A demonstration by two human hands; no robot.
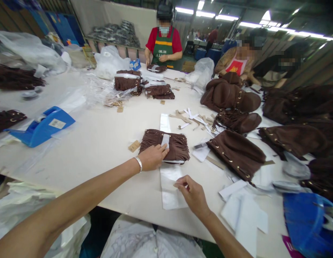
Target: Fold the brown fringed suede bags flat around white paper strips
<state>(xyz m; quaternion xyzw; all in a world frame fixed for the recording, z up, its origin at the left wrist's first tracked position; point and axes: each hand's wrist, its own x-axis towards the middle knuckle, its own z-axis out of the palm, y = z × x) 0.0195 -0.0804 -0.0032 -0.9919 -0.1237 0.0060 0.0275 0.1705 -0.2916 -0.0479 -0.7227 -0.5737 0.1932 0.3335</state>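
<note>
In the head view a folded dark brown fringed bag (177, 146) with metal eyelets lies in front of me. It rests across a long white strip (167, 199), whose far end sticks out behind it. A short pale piece (165, 139) lies on top of the bag. My left hand (153, 157) lies on the bag with its fingers stretched out, the fingertips touching this pale piece. Closer to me, my right hand (191, 193) pinches the right edge of the white strip between thumb and forefinger. A brown cardboard tag (134, 146) lies left of the bag.
Blue tape dispensers stand at left (45, 125) and lower right (307, 222). More brown bags (237, 152) pile up at right, beside loose white paper sheets (245, 218). Wrapped bags (127, 81) sit farther back. A person in a green apron (163, 48) works across the table.
</note>
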